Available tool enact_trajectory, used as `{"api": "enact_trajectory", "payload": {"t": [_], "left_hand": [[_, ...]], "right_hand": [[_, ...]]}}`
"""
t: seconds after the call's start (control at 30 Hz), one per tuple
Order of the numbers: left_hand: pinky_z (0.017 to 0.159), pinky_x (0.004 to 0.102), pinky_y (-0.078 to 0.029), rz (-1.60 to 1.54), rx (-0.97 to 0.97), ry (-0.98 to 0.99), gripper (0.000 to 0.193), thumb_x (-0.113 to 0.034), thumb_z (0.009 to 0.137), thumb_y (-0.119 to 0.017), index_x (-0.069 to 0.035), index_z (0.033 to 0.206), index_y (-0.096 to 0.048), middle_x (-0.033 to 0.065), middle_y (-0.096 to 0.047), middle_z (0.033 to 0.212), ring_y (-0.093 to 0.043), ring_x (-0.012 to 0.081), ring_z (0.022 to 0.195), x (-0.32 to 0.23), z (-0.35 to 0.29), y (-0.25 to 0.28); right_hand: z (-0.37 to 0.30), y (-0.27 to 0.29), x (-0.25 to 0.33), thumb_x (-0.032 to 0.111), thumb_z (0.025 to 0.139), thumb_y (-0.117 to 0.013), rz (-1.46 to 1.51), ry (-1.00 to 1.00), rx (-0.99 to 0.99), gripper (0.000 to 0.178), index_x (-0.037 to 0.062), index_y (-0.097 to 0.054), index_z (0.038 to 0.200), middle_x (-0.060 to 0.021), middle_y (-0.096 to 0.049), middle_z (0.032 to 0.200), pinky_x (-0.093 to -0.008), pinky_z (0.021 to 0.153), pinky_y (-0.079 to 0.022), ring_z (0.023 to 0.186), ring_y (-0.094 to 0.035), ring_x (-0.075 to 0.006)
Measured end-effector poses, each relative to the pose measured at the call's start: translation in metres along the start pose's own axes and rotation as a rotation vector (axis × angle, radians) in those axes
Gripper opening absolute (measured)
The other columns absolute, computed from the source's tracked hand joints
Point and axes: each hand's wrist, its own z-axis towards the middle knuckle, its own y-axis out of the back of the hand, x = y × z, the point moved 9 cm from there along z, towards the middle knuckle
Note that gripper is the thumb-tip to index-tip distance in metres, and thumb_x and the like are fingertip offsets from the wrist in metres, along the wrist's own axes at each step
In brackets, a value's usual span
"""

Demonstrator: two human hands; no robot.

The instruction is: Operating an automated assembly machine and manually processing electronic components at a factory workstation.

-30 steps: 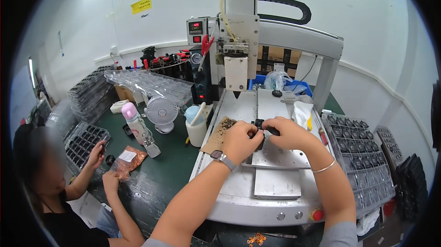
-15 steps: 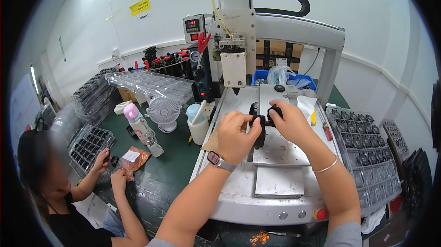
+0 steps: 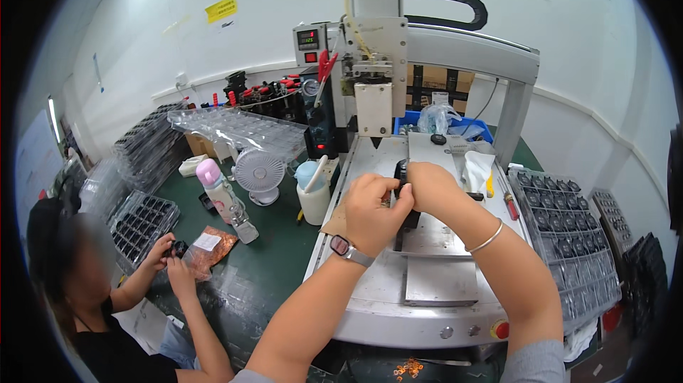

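On the flat metal bed of a benchtop machine (image 3: 420,240), my two hands meet around a black fixture (image 3: 402,168). My left hand (image 3: 371,211), a watch on its wrist, has thumb and fingertips pinched against the fixture's left side. From the right, my right hand (image 3: 435,187) bends over the fixture, knuckles up. Its fingers are curled and mostly out of sight, so what they grip is hidden. A short black bar (image 3: 475,196) sticks out beyond my right wrist. The machine's white head block (image 3: 373,110) with a dark pointed tip (image 3: 376,142) hangs behind my hands.
Trays of black parts (image 3: 562,230) stand on the right, near a red stop button (image 3: 501,329). A red-handled tool (image 3: 511,206) lies on the bed's edge. Leftward are a fan (image 3: 257,173), a bottle (image 3: 224,198) and a co-worker's hands (image 3: 173,258) holding a small black part.
My right hand has turned over and moved in against the fixture, hiding the black piece seen at its fingertips. My left hand stays at the fixture. The co-worker's hands have come together.
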Motion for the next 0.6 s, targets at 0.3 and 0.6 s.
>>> {"api": "enact_trajectory", "payload": {"t": [0.3, 0.6], "left_hand": [[0.058, 0.0355, -0.04, -0.092, -0.113, 0.053, 0.017, -0.018, 0.074, -0.069, -0.004, 0.071, -0.059, 0.0094, -0.053, 0.068, -0.05, 0.026, 0.062, -0.004, 0.003, 0.015], [0.055, 0.0323, -0.04, -0.115, -0.259, 0.119, 0.015, -0.013, 0.075, -0.068, -0.002, 0.074, -0.057, 0.0091, -0.05, 0.071, -0.048, 0.0222, 0.061, 0.012, -0.002, 0.048]], "right_hand": [[-0.011, -0.008, 0.003, 0.022, 0.074, -0.057, -0.162, 0.038, -0.133, 0.023, 0.006, -0.067, 0.086, -0.0183, -0.067, 0.08, -0.0438, 0.069, -0.052, 0.08, -0.065, -0.0355], [0.001, -0.033, 0.007, 0.034, 0.088, -0.048, 0.101, 0.074, 0.018, 0.037, 0.0049, -0.056, 0.111, -0.0244, -0.056, 0.106, -0.0497, 0.086, -0.042, 0.108, -0.049, -0.0406]]}}
